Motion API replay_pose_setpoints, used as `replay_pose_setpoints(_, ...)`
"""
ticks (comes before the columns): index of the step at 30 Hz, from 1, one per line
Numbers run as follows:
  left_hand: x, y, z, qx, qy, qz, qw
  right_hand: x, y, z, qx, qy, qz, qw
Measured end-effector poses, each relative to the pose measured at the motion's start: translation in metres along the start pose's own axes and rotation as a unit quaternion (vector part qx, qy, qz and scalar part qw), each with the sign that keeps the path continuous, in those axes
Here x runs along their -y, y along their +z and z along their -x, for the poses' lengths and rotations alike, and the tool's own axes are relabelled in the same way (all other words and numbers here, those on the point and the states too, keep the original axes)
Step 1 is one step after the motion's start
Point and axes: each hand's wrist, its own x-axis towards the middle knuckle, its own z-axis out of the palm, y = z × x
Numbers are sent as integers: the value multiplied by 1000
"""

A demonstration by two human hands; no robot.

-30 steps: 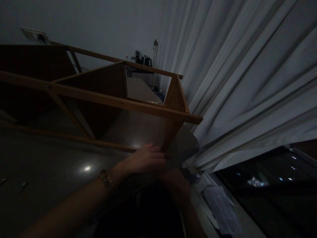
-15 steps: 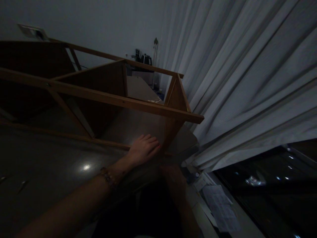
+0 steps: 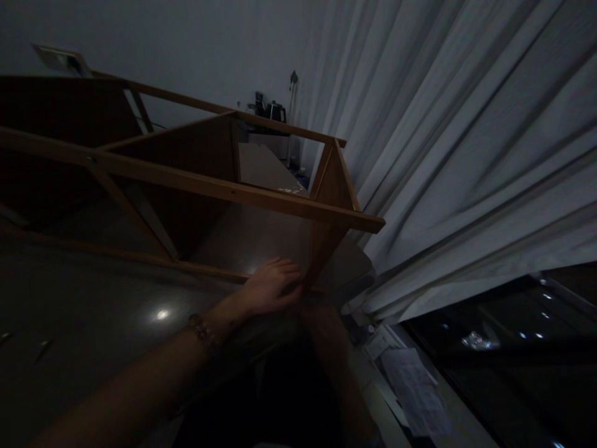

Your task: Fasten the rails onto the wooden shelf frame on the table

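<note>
A brown wooden shelf unit [image 3: 233, 191] lies on its side on a grey table, its rails running left to right with dark shelf panels between them. My left hand [image 3: 273, 285], a beaded bracelet at its wrist, lies over the near lower rail by the unit's right end, fingers curled over the wood. Close to the end of that rail, my right hand [image 3: 325, 328] is in deep shadow. Its fingers look closed; what they hold, if anything, is too dark to make out.
Small shiny metal pieces [image 3: 43, 350] lie on the table [image 3: 116, 323] at left. White curtains [image 3: 433, 162] hang on the right. Papers [image 3: 415, 389] lie on a ledge beside a dark window [image 3: 522, 361]. A black kettle [image 3: 276, 112] stands at the back.
My left hand has shifted slightly down on the rail, and its fingers have changed position a little. My right hand has moved only slightly; the shelf unit stays in place.
</note>
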Motion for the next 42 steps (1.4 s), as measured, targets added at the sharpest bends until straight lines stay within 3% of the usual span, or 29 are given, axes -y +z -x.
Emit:
replay_pose_setpoints(5,1,2,0,-10,4,12,1000,-7,5,2,-2,-20,18,1000)
replay_pose_setpoints(9,0,2,-1,-14,7,15,1000,-12,9,3,39,-43,40,998)
replay_pose_setpoints(16,-1,3,0,-19,4,29,999,-17,-9,-6,85,-114,33,989)
replay_pose_setpoints(20,0,4,0,-19,5,46,999,-19,-14,-14,68,-146,17,987)
replay_pose_setpoints(25,0,5,1,-6,-11,52,999,-16,-12,-21,42,-119,32,992)
replay_pose_setpoints(35,-2,4,0,-7,-14,41,999,-15,14,5,-73,-145,157,974)
replay_pose_setpoints(42,-2,2,0,-1,-12,34,999,-24,27,-2,-90,-178,189,962)
